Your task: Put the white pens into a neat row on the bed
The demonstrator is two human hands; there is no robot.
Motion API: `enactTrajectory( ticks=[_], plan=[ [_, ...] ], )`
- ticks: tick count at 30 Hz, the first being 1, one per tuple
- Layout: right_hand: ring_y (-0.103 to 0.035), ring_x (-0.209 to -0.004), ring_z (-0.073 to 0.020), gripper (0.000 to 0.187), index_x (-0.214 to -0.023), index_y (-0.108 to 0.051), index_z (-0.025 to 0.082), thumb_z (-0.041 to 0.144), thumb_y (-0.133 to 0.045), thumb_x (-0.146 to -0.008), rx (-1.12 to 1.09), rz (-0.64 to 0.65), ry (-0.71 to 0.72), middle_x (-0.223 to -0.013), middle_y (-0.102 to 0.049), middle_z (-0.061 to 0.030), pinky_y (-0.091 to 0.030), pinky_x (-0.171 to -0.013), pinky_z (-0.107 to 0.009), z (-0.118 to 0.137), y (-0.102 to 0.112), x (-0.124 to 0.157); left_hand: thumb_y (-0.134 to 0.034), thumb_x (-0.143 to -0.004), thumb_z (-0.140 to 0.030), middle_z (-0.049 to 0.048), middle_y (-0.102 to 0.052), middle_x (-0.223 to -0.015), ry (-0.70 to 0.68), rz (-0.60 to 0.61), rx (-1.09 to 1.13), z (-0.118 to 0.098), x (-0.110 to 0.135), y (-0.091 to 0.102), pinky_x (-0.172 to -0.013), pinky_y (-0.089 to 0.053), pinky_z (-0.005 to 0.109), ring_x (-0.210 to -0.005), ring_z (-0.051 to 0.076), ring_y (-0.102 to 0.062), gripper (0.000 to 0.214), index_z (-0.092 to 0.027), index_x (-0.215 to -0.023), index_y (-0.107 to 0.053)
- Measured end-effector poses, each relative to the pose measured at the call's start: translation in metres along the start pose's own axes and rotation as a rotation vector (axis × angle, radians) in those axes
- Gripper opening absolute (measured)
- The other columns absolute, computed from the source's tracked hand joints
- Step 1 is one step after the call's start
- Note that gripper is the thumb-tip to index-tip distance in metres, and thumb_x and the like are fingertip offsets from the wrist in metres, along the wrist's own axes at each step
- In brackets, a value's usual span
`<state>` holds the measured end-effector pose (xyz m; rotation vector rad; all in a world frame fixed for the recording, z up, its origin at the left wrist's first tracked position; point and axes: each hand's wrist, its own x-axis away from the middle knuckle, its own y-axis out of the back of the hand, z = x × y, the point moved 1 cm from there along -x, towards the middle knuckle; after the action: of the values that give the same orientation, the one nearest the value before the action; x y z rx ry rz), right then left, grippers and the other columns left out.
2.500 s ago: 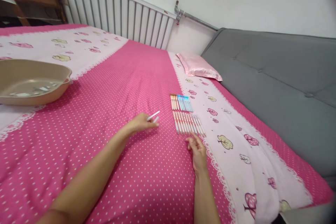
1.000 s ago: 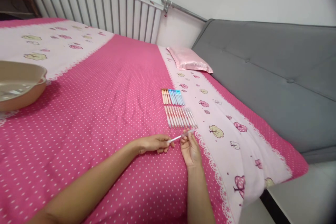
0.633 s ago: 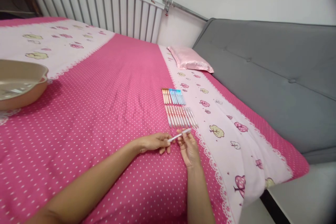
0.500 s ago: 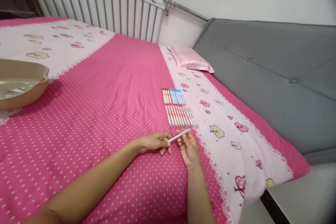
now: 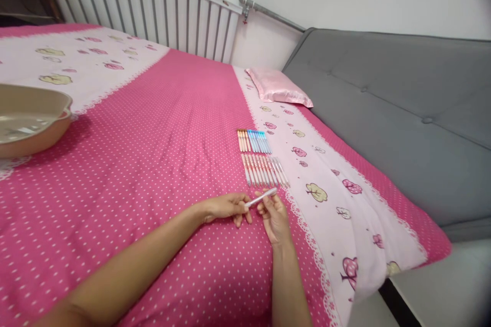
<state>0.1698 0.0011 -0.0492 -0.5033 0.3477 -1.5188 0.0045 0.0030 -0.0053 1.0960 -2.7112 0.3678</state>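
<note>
A slim white pen point(image 5: 261, 197) is held between my two hands, tilted up toward the right. My left hand point(image 5: 230, 207) pinches its lower left end. Near the upper right end, the fingers of my right hand point(image 5: 274, 214) grip it. Just beyond my hands, a row of white and red-patterned pens point(image 5: 264, 170) lies side by side on the pink dotted bedsheet point(image 5: 184, 153). Behind that row lie several orange pens with brown tops point(image 5: 243, 141), and beside them several blue pens point(image 5: 260, 141).
At the left stands a beige and orange basin point(image 5: 34, 117). A pink pillow point(image 5: 282, 87) rests at the far side, by the grey padded headboard point(image 5: 383, 97). A white radiator point(image 5: 169, 7) and a pipe point(image 5: 274, 14) run along the wall.
Almost nothing differs. The pen and my hands have shifted very slightly, and the whole view has moved a little.
</note>
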Motion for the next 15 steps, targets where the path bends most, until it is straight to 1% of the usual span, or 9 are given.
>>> enactTrajectory(
  ticks=[7,15],
  plan=[
    [-0.053,-0.050,-0.0040,0.028,-0.092,-0.058,0.020,0.025,-0.071,-0.067,0.012,0.000,0.006,-0.084,-0.068,-0.0009,-0.042,-0.047,-0.015,0.0005,-0.0009,0.0005,-0.059,-0.075,-0.044,0.0042,-0.064,-0.081,-0.002,0.004,0.016,0.0029,-0.0019,0.0002,-0.057,-0.039,0.023,-0.053,0.006,-0.052,0.034,-0.014,-0.084,-0.046],
    [-0.051,-0.050,-0.0041,0.028,-0.092,-0.060,0.019,0.026,-0.071,-0.066,0.034,0.013,-0.005,-0.082,-0.068,-0.0011,-0.042,-0.047,-0.016,0.0004,-0.0020,0.0004,-0.060,-0.075,-0.040,0.0049,-0.064,-0.083,0.015,0.020,0.032,0.0030,-0.0018,0.0004,-0.059,-0.042,0.024,-0.056,0.007,-0.052,0.031,-0.014,-0.084,-0.047]
  ],
)
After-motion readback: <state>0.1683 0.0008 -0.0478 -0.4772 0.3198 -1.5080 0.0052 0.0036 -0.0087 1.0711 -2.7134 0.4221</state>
